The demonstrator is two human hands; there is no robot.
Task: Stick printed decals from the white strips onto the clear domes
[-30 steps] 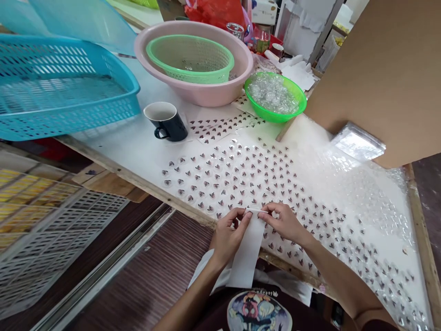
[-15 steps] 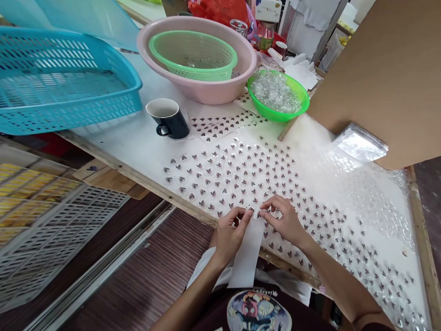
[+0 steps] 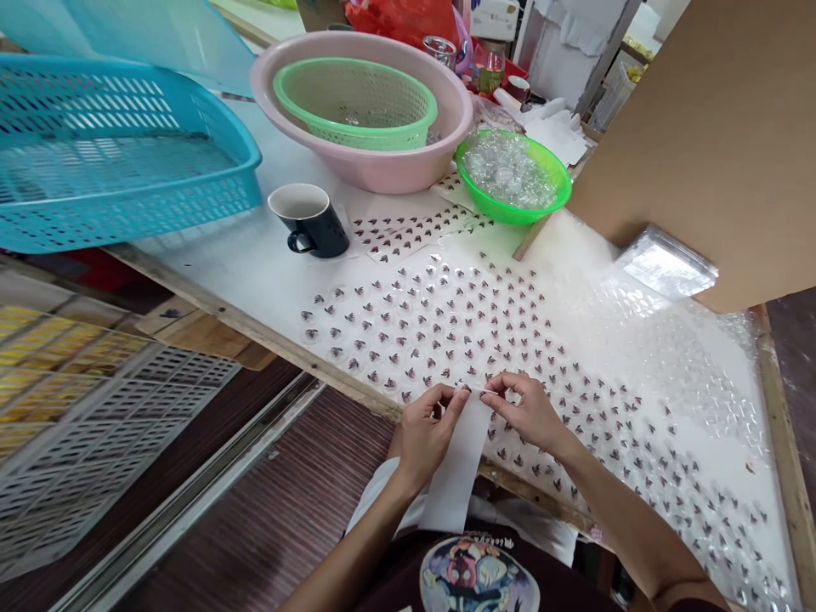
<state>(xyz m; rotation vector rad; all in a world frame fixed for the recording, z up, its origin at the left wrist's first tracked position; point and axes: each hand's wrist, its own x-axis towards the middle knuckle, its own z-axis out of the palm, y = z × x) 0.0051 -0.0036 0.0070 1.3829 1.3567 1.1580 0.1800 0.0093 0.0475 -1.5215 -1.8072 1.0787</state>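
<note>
A: Holding what, and how?

B: Pinching a smooth, paper-like white strip along its top edge, with thumb and bent fingers of the left hand at the ten o'clock corner, thumb and fingertip of the right hand at the two o'clock corner.

A: Hanging where?

B: At the near edge of the white table, in front of the printed shirt.

A: Pointing which way?

B: Lengthwise from half past twelve, pinched end, to half past six, free end; flat, narrow, rectangular.

A: Surrounded by what?

B: At twelve o'clock, by glossy clear discs with small dark marks; at eleven, by a smooth dark mug.
</note>
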